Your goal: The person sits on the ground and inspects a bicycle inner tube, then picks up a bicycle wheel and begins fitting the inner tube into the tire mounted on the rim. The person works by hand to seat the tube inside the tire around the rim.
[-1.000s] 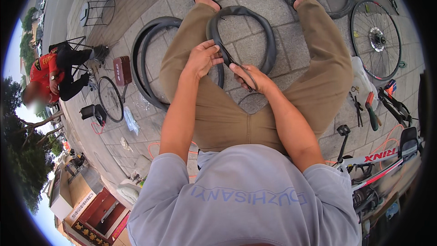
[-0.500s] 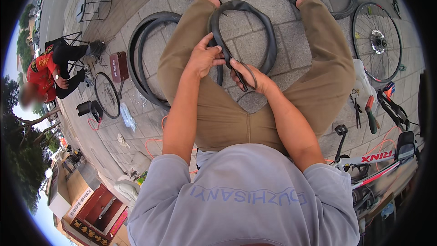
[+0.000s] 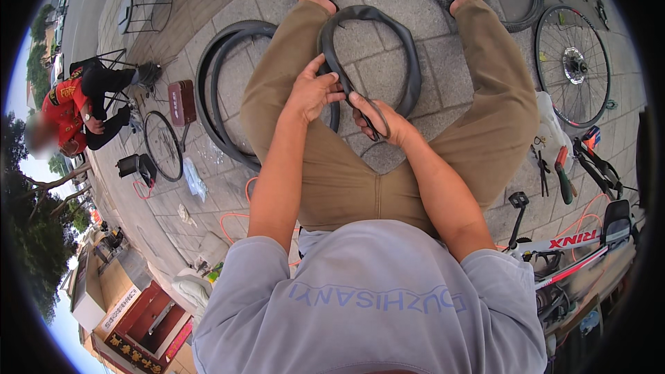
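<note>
We have both hands apart, each at a round loop of black rubber tube (image 3: 413, 66), which is just beyond and between them. Our left hand (image 3: 313, 93) has its bent fingers against the loop's left side; whether it grips, we cannot tell. Our right hand (image 3: 381, 119) is clamped on the loop's near part, a thin dark curved strip (image 3: 384, 116) across it. Left of the hands, black rubber tyres (image 3: 201, 90) lie on grey stone paving (image 3: 443, 62); well to their right is a black-rimmed spoked wheel (image 3: 573, 66).
</note>
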Tool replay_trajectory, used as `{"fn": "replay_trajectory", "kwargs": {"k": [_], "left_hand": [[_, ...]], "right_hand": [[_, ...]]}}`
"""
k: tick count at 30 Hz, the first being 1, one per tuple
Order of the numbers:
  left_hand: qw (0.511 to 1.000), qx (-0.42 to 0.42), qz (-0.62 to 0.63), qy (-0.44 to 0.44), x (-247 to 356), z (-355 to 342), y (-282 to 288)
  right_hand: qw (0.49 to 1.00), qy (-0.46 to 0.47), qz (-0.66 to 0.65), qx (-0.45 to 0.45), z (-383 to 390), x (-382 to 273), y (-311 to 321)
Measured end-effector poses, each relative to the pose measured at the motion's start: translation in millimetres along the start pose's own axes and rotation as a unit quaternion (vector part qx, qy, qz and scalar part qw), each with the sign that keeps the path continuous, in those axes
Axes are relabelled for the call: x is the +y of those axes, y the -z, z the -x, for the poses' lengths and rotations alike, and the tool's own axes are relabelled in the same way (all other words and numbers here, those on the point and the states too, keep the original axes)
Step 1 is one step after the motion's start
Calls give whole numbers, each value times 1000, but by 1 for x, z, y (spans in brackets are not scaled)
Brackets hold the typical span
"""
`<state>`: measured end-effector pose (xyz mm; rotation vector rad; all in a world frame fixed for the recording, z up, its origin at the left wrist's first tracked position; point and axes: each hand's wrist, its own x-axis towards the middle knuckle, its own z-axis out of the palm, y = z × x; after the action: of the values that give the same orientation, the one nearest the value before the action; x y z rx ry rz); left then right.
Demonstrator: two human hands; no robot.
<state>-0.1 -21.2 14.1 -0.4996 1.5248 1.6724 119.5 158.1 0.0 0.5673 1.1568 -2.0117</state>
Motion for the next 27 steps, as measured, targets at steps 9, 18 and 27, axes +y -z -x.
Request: {"fn": "replay_trajectory", "kwargs": {"k": [9, 18, 27], "left_hand": [[1000, 5, 10, 2, 3, 4, -5], [999, -22, 20, 15, -2, 11, -13], [999, -22, 24, 21, 1, 13, -14]], "right_hand": [[999, 0, 24, 33, 5, -2, -3], [1000, 7, -18, 10, 1, -5, -3], [1000, 1, -18, 10, 0, -4, -3]]}}
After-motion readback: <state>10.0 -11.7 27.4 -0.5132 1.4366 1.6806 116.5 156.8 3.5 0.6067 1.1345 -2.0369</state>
